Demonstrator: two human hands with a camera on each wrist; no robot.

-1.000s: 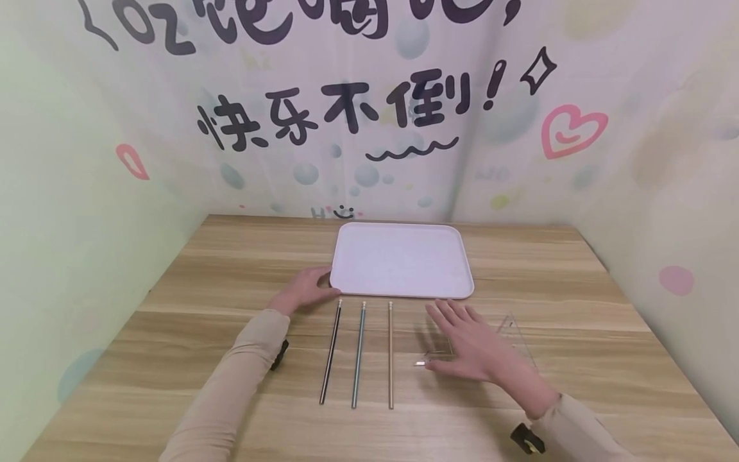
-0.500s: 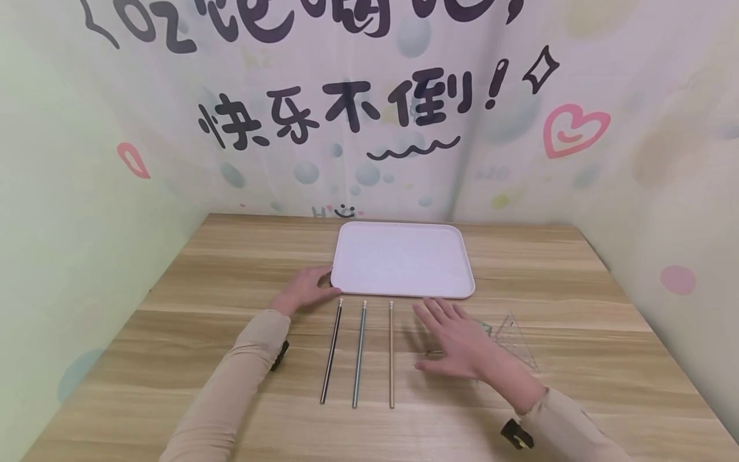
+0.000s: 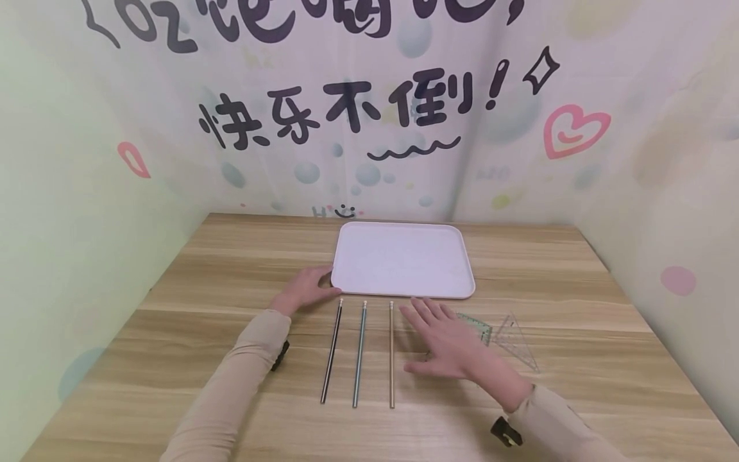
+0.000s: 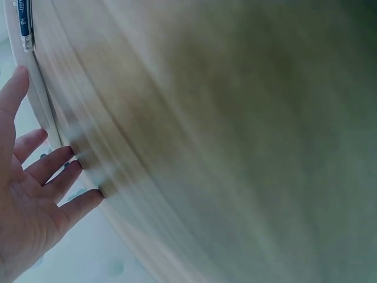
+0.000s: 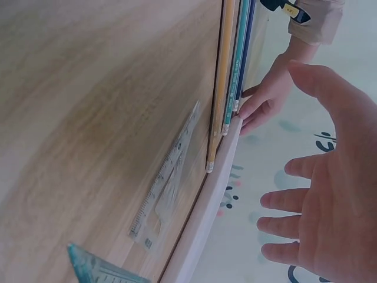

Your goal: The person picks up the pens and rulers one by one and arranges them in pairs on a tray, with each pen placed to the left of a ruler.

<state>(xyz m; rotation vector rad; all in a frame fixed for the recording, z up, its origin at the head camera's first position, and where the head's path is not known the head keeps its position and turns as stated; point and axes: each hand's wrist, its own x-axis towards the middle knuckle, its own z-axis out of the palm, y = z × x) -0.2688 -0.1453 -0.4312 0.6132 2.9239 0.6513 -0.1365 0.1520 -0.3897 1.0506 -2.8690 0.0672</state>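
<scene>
My left hand (image 3: pixel 303 292) rests at the near left corner of a white tray (image 3: pixel 404 260), thumb along the front rim and fingers at the side. In the left wrist view its fingers (image 4: pixel 62 158) are spread and fairly straight. Palm down, my right hand (image 3: pixel 447 343) hovers with spread fingers just right of a gold pencil (image 3: pixel 392 356), holding nothing. A teal pencil (image 3: pixel 359 356) and a dark blue pencil (image 3: pixel 331 353) lie left of that, erasers toward the tray. Beneath the right hand is a clear set square (image 5: pixel 162 188), hidden by it in the head view.
Right of the hand lie a green-tinted drafting ruler (image 3: pixel 476 326), partly covered, and another clear set square (image 3: pixel 516 346). The wooden table (image 3: pixel 577 289) backs onto a printed cloth (image 3: pixel 369 147), with walls on both sides.
My right hand has moved left toward the gold pencil, uncovering the green-tinted ruler and more of the clear set square at the right. The left hand stays at the tray corner.
</scene>
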